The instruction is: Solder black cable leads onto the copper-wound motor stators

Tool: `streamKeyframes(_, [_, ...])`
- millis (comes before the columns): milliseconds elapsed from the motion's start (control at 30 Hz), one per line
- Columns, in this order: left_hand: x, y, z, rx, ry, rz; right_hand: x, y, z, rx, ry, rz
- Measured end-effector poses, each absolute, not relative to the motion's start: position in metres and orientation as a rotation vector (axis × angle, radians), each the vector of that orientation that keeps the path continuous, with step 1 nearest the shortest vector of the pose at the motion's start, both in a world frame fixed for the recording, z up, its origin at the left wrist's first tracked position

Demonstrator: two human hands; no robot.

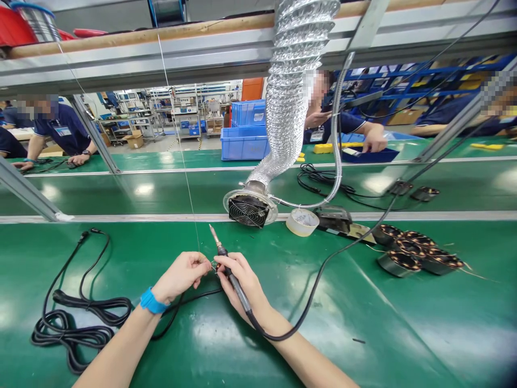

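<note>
My right hand (242, 283) is closed around a soldering iron (236, 288), its metal tip pointing up and away from me. My left hand (183, 275) pinches thin silvery wire ends (212, 265) close to the right fingertips. A small dark piece is partly hidden between the two hands, and I cannot make out its shape. From overhead a fine solder wire (177, 134) hangs down to just behind my left fingers. One black cable (202, 295) runs beneath both hands.
Coiled black cables (72, 328) lie at left. A fume fan (248, 210) on a foil duct (288, 108) hangs ahead, beside a tape roll (302, 222). Several copper-wound stators (399, 264) sit at right. The iron's cord loops across the bench. Co-workers sit opposite, near blue crates (245, 144).
</note>
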State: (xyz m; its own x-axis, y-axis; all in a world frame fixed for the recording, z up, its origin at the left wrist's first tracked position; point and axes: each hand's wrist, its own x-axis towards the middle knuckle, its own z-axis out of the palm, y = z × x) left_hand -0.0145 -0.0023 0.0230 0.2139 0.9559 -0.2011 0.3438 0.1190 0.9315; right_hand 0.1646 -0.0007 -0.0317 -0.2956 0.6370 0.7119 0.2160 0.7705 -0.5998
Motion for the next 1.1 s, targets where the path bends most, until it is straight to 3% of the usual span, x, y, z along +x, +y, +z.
streamKeyframes(433, [-0.013, -0.004, 0.023, 1.497, 1.361, 0.672, 0.159, -0.004, -0.026, -0.783, -1.720, 0.524])
streamKeyframes(800, [-0.010, -0.004, 0.023, 1.433, 1.384, 0.676, 0.182, -0.028, 0.004, -0.753, -1.579, 0.142])
streamKeyframes(1100, [-0.011, -0.005, 0.020, 1.448, 1.371, 0.705, 0.179, -0.031, 0.005, -0.708, -1.653, 0.196])
